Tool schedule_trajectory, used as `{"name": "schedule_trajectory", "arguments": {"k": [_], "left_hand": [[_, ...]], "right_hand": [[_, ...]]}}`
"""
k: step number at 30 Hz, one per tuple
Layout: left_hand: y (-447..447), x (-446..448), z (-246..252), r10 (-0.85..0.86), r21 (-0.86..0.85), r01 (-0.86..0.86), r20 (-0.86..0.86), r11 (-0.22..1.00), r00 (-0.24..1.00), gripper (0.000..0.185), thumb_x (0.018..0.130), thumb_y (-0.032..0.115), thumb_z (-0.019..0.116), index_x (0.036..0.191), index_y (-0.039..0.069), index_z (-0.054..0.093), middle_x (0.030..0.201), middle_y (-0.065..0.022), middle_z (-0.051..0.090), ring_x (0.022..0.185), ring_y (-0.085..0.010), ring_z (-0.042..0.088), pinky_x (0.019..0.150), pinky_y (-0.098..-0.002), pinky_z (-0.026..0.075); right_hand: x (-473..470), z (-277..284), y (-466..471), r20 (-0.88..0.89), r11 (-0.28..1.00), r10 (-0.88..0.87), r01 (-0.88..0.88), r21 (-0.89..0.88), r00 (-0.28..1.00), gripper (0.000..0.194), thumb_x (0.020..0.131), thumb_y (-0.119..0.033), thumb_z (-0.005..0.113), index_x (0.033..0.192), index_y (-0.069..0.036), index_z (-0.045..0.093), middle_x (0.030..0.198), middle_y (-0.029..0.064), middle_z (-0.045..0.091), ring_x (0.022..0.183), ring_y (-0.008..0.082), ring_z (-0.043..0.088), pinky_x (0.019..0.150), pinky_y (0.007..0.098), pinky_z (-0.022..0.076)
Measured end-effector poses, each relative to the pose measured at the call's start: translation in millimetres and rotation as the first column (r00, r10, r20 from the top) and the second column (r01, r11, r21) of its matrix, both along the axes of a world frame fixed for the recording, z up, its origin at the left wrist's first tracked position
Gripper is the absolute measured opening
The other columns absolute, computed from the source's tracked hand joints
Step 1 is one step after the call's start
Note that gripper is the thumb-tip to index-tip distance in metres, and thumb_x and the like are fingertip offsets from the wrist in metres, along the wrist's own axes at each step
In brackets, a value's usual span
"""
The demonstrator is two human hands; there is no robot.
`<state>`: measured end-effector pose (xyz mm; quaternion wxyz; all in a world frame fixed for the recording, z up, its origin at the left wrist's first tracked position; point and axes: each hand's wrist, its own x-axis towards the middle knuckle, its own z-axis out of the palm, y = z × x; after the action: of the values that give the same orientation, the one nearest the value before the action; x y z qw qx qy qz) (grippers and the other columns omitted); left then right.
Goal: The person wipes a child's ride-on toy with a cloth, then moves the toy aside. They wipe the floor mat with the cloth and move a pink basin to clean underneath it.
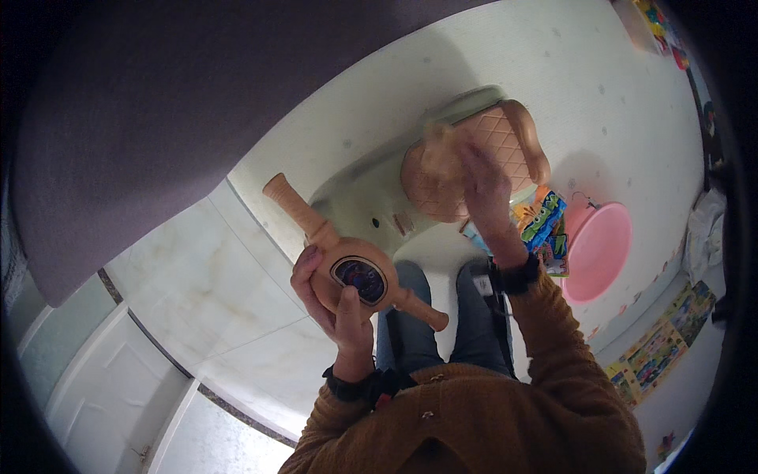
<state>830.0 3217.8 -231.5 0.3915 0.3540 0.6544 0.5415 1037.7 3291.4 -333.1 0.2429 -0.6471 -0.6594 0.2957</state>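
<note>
My left hand (331, 308) grips a tan plastic handlebar-like part (358, 247) by its round middle, with the thumb on a dark oval panel (360, 279). Two ribbed grips stick out from its opposite sides. Blurred by motion, my right hand (482, 172) is over a tan seat (503, 139) with a diamond pattern. Something pale tan (441, 151), perhaps a cloth, shows at its fingers, but the blur hides what it is. The seat rests on a pale green plastic base (370, 195), which looks like a child's ride-on toy.
Colourful printed packs (542, 222) lie beside the seat, near a pink basin (601, 252). A large grey-purple surface (148, 118) fills the upper left. A container of bright toys (654, 26) stands at the upper right, and a white door (112, 391) is at the lower left.
</note>
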Motion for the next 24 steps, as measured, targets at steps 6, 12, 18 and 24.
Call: {"name": "schedule_trajectory", "arguments": {"k": [6,12,18,24], "left_hand": [[-1,1,-2,0.021,0.012,-0.022,0.03,1.0,0.999,0.056,0.074,0.03,0.06,0.117,0.001,0.038,0.121,-0.0145,0.039,0.119,-0.0267,0.035,0.103,-0.0384,0.023],[1,1,-1,0.044,-0.008,-0.044,0.06,0.999,0.997,0.056,0.073,0.03,0.06,0.117,0.002,0.038,0.121,-0.0143,0.038,0.117,-0.0264,0.036,0.102,-0.038,0.024],[2,2,-1,0.025,-0.019,-0.025,0.007,1.0,1.0,0.055,0.074,0.03,0.059,0.117,0.002,0.039,0.121,-0.0145,0.038,0.118,-0.0264,0.035,0.102,-0.0382,0.024],[1,0,-1,0.013,-0.03,-0.013,0.005,0.999,1.0,0.055,0.075,0.033,0.057,0.117,0.002,0.039,0.121,-0.0146,0.038,0.119,-0.0267,0.034,0.102,-0.0392,0.024]], "right_hand": [[-39,-23,35,0.54,0.967,0.166,-0.243,0.073,0.825,0.039,0.08,-0.016,0.043,0.112,0.004,0.054,0.126,0.0198,0.046,0.124,0.03,0.037,0.102,0.0396,0.0327],[-98,-50,35,0.446,0.951,0.307,-0.25,-0.183,0.841,0.041,0.079,-0.011,0.043,0.115,0.009,0.048,0.129,0.022,0.04,0.124,0.0366,0.033,0.105,0.0411,0.028],[-120,-65,-1,0.441,0.924,0.305,-0.375,0.08,0.844,0.046,0.077,-0.002,0.047,0.121,0.01,0.039,0.133,0.0224,0.035,0.125,0.0362,0.032,0.105,0.0418,0.0289],[-69,-41,-65,-0.059,0.877,0.479,-0.479,0.017,0.876,0.052,0.083,-0.001,0.046,0.132,0.003,0.03,0.135,0.0211,0.034,0.125,0.0326,0.035,0.104,0.0387,0.0311]]}}
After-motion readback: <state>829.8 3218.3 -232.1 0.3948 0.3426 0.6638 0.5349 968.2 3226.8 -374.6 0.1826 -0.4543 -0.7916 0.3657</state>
